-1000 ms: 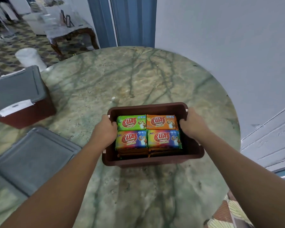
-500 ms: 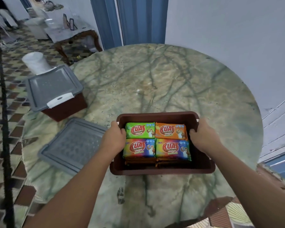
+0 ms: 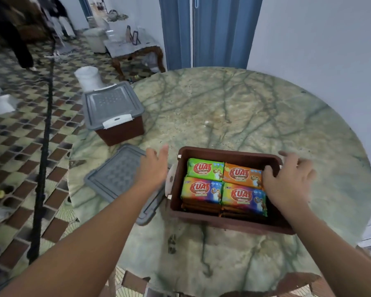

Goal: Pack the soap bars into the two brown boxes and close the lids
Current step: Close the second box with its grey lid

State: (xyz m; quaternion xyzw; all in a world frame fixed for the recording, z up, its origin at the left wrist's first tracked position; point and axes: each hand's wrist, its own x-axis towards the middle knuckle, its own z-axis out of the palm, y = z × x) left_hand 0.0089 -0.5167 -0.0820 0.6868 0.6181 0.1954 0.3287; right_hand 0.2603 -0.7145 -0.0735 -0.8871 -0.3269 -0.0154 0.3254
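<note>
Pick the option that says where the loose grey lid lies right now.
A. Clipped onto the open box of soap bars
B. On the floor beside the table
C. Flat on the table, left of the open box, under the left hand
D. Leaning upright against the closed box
C: the loose grey lid lies flat on the table, left of the open box, with the left hand spread above it.
</note>
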